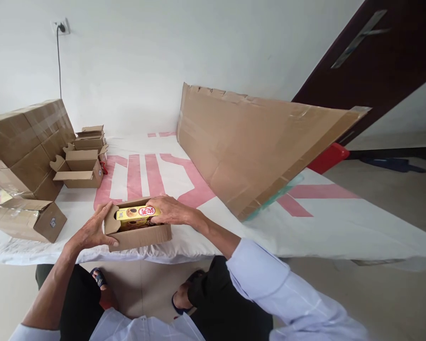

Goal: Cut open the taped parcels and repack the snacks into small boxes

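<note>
An open brown carton (140, 238) stands at the near edge of the cloth-covered table. Inside it sits a yellow box (133, 212) with red lettering, its top showing above the carton's walls. My left hand (94, 229) grips the carton's left end, thumb on the near side and fingers at the far corner. At the right end, my right hand (166, 210) reaches over the carton and holds the right end of the yellow box, with some of its fingertips hidden.
Several small open cartons (80, 170) stand left, beside stacked large boxes (39, 142). Another small carton (30, 220) lies near the left front edge. A large cardboard sheet (255, 142) leans upright across the table's right part, a red object (328, 158) behind it.
</note>
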Tool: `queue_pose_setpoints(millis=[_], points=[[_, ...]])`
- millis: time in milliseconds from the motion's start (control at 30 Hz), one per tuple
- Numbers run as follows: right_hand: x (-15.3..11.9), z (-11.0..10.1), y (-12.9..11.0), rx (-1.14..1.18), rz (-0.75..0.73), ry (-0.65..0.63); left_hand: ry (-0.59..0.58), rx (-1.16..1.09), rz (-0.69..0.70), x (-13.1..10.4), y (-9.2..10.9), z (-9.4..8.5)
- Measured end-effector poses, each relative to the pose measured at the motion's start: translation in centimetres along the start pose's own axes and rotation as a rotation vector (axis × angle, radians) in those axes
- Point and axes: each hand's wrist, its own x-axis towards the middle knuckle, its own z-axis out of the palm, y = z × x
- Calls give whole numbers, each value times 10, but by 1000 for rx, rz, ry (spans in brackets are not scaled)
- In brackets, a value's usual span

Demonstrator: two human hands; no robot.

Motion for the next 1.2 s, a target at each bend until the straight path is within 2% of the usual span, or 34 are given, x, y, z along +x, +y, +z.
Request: queue_pose_setpoints(millis=[200, 300, 467, 567, 667, 800, 900, 1033, 1100, 1200], points=[[-14, -17, 16, 804, 35, 132, -6, -7, -57, 2, 4, -7], [-9, -22, 22, 987, -15, 213, 56, -26, -86, 3, 1, -8], [2, -24, 27, 1052, 2, 320, 191, -122, -129, 13, 3, -14], [5, -26, 26, 1064, 12, 330, 246, -235, -133, 23, 16, -19], [9, -28, 22, 1085, -3, 331, 272, -374, -55, 35, 35, -21], [14, -28, 18, 1133, -6, 326, 278, -616, -5, 48, 53, -18], [15, -27, 15, 1147, -2, 312, 357, -691, -57, 54, 54, -20], [14, -31, 5, 1122, 1, 203, 429, -772, -86, 64, 53, -33], [16, -34, -4, 1114, -23, 181, 415, -777, -102, 75, 55, -43], [23, -37, -17, 1132, -42, 210, 321, -767, -104, 94, 62, -58]])
